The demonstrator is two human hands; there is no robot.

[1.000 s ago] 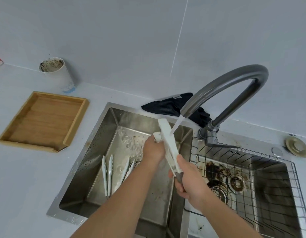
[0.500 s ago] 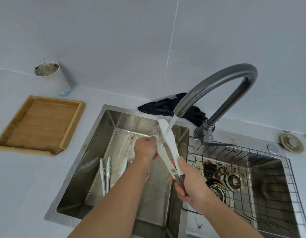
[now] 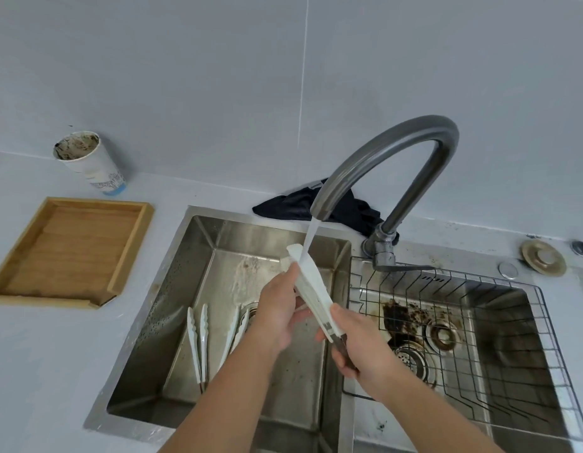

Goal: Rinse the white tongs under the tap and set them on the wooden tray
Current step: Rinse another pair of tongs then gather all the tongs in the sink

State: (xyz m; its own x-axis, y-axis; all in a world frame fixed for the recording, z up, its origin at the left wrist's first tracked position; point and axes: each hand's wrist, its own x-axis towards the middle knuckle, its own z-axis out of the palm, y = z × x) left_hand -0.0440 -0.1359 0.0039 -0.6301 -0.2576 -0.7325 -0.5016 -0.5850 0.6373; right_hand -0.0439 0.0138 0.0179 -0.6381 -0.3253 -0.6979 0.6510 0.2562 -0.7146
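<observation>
Rinsing underway: white tongs (image 3: 311, 289) slant up-left under tap (image 3: 381, 158), tips in the stream. Right hand (image 3: 365, 348) grips the handle end; left hand (image 3: 277, 315) closes on the mid-blades. Wooden tray (image 3: 9, 282) sits on bench far left, nearer the left hand.

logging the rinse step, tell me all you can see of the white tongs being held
The tongs are white, plastic-looking, long and flat, with arms pressed nearly together and a dark handle end. They tilt over the left sink basin, tips up and away, where the tap stream strikes them. The right hand grips the handle end; the left hand pinches the arms partway up. They touch nothing else.
</observation>
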